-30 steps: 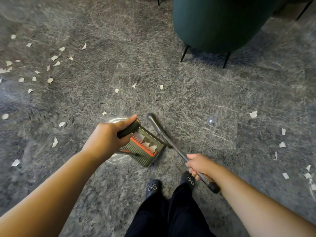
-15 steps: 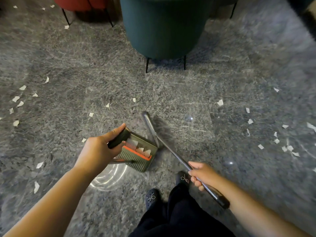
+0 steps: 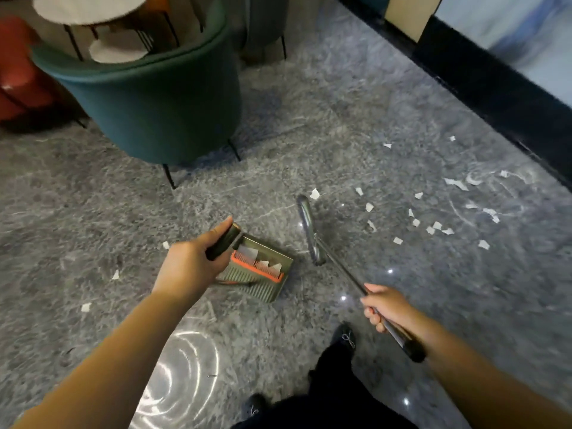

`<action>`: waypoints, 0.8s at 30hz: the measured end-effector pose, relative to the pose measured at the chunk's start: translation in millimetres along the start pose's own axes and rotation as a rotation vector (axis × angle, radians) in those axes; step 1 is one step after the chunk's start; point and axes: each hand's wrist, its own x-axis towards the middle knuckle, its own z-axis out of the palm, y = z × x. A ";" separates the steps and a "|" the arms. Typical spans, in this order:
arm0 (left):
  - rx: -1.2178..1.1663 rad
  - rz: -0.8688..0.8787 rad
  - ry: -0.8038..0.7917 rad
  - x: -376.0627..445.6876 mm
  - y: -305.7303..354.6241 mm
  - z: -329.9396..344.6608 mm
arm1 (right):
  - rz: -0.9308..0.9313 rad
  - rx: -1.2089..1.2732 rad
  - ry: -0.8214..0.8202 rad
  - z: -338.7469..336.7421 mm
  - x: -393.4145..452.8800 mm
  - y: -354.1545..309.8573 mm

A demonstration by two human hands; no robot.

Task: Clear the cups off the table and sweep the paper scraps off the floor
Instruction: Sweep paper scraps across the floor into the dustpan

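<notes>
Your left hand (image 3: 192, 264) has its fingers wrapped round the black grip of the dustpan (image 3: 258, 272), carrying it low over the floor (image 3: 93, 212) with its mouth toward five o'clock, likely so it is ready to set down by the next patch. Three or four paper scraps (image 3: 430, 229) already lie inside it behind the orange comb. Your right hand (image 3: 387, 308) has its fingers clamped round the metal shaft of the broom (image 3: 309, 230), held slanted so the head reaches toward one o'clock, just short of the largest scatter. That scatter, at one to three o'clock, holds roughly twenty pieces; about four more lie at eight to nine o'clock by the left hand. One teal chair (image 3: 161, 100) stands at eleven o'clock, one red seat (image 3: 18, 75) beside it, and beyond them one round surface (image 3: 89, 7); blur hides whether any cups remain on it.
</notes>
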 end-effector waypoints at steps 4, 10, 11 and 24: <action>0.022 0.003 -0.025 56.7 54.7 32.6 | 0.004 0.054 0.029 -75.0 14.6 -17.1; 0.032 -0.011 -0.031 119.8 118.1 70.7 | 0.013 0.071 -0.002 -156.7 45.6 -57.0; 0.039 -0.013 -0.029 130.4 126.0 77.0 | 0.014 0.074 -0.018 -168.3 55.2 -65.6; 0.062 0.093 -0.072 256.8 168.2 108.8 | 0.016 -0.051 -0.154 -204.5 174.2 -200.6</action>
